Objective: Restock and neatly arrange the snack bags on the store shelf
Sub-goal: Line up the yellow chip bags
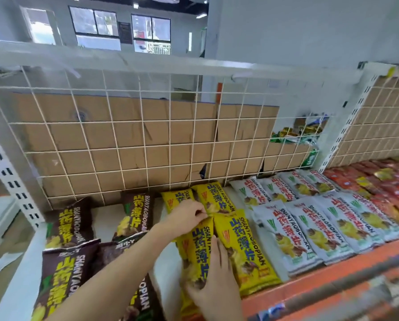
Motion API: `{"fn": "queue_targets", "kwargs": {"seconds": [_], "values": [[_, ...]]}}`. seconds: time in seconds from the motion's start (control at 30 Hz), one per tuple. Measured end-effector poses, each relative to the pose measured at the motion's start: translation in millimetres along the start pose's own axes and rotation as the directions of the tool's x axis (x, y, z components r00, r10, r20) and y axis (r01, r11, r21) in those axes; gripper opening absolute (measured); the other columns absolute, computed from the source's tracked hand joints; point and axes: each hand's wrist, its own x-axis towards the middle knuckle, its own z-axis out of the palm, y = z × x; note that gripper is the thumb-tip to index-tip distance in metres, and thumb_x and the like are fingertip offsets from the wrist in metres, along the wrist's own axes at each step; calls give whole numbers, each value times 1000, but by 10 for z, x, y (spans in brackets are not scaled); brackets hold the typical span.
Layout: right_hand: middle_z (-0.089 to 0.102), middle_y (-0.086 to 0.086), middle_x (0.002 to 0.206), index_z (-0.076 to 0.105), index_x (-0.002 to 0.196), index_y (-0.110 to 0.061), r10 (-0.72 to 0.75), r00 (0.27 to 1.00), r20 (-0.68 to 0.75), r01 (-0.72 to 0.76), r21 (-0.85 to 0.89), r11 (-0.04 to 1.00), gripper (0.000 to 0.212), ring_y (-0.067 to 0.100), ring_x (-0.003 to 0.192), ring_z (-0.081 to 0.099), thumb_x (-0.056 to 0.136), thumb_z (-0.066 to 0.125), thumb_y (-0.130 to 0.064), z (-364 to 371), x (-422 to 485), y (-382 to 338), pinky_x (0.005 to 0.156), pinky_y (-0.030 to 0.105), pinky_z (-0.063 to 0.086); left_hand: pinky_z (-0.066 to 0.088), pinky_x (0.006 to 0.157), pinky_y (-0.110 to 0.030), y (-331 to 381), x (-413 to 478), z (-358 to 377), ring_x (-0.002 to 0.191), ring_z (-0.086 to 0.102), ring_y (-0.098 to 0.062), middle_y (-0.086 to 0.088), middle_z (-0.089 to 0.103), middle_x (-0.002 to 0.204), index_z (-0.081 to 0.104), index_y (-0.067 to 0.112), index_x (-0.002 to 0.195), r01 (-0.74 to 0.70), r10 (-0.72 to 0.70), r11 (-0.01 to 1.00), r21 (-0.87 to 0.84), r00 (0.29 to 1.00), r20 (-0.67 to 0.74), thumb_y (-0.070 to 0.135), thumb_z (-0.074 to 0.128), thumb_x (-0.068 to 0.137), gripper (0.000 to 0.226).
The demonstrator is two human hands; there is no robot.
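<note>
Restocking under way on a store shelf [167,272]: at left, brown snack bags [68,228] lie loosely, some overlapping. Just right of a bare strip of shelf, the left hand [189,216] reaches in to pinch the far end of a yellow snack bag [195,253]. The right hand [213,283], nearer the worker, grips the bag's near end, one finger laid along it. The bag lies between the two hands, its long axis running near to far, and touches a second yellow bag [242,246] on its right, almost parallel. The next move looks like a slight sideways squaring-up, steered from both ends. Farther right, white snack bags [309,228] and red packs [379,195] sit in tidy rows.
</note>
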Motion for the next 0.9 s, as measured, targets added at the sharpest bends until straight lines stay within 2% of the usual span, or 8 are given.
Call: {"fn": "queue_targets", "kwargs": {"seconds": [0.13, 0.27, 0.53, 0.67, 0.73, 0.77, 0.83, 0.9], "values": [[-2, -8, 153, -29, 139, -18, -35, 998, -44, 33, -49, 998, 120, 16, 140, 16, 40, 12, -70, 37, -5, 41, 109, 24, 24, 41, 78, -25, -50, -7, 60, 86, 54, -13, 0, 63, 89, 65, 9, 89, -10, 5, 997, -82, 998, -66, 18, 52, 93, 16], [1, -8, 151, -24, 142, -22, -51, 998, -48, 47, -81, 996, 118, 15, 140, 15, 42, 13, -71, 73, -1, 67, 109, 25, 24, 32, 68, -18, -72, -36, 78, 79, 49, -10, 5, 55, 80, 62, 12, 80, 1, -21, 989, -150, 991, -130, 13, 53, 92, 15], [8, -4, 149, -21, 143, -21, -41, 998, -52, 37, -75, 996, 116, 17, 138, 18, 45, 15, -72, 80, -7, 71, 109, 27, 26, 40, 73, -23, -70, -67, 89, 80, 52, -12, -1, 61, 83, 64, 6, 83, 14, -44, 987, -157, 981, -190, 13, 52, 91, 16], [4, -5, 150, -22, 143, -21, -50, 998, -37, 47, -83, 995, 110, 17, 139, 16, 68, 42, -70, 30, -11, 49, 110, 27, 23, 43, 76, -24, -57, -57, 82, 82, 54, -12, -3, 65, 91, 65, 7, 86, 28, -52, 990, -140, 984, -173, 15, 52, 92, 16], [7, -4, 150, -21, 144, -19, -27, 999, -41, 23, -88, 996, 114, 18, 138, 20, 57, 29, -74, 34, -24, 35, 109, 28, 26, 46, 78, -26, -53, -62, 64, 84, 56, -13, -2, 65, 93, 65, 9, 89, 25, -45, 991, -130, 987, -155, 17, 52, 93, 16], [15, 0, 150, -14, 146, -16, -11, 996, -87, 2, -103, 995, 118, 20, 135, 28, 51, 24, -73, 49, -38, 20, 106, 31, 32, 46, 79, -28, -57, -71, 56, 85, 56, -13, -1, 65, 94, 65, 10, 90, 17, -38, 991, -130, 987, -157, 17, 52, 92, 15], [47, 5, 134, 25, 144, -7, -19, 992, -126, 4, -119, 993, 114, 22, 112, 58, 50, 32, -70, 69, -45, 12, 83, 34, 52, 46, 79, -29, -66, -111, 16, 88, 56, -14, 2, 64, 95, 64, 12, 92, 4, -28, 991, -131, 984, -178, 17, 51, 92, 14], [61, 3, 119, 47, 131, -11, -74, 974, -215, 37, -173, 984, 97, 20, 94, 68, 53, 40, -68, 85, -26, 37, 66, 32, 56, 46, 78, -30, -113, -167, -58, 86, 56, -14, 3, 63, 92, 63, 13, 91, -5, -23, 991, -136, 979, -200, 18, 51, 91, 13]]}}
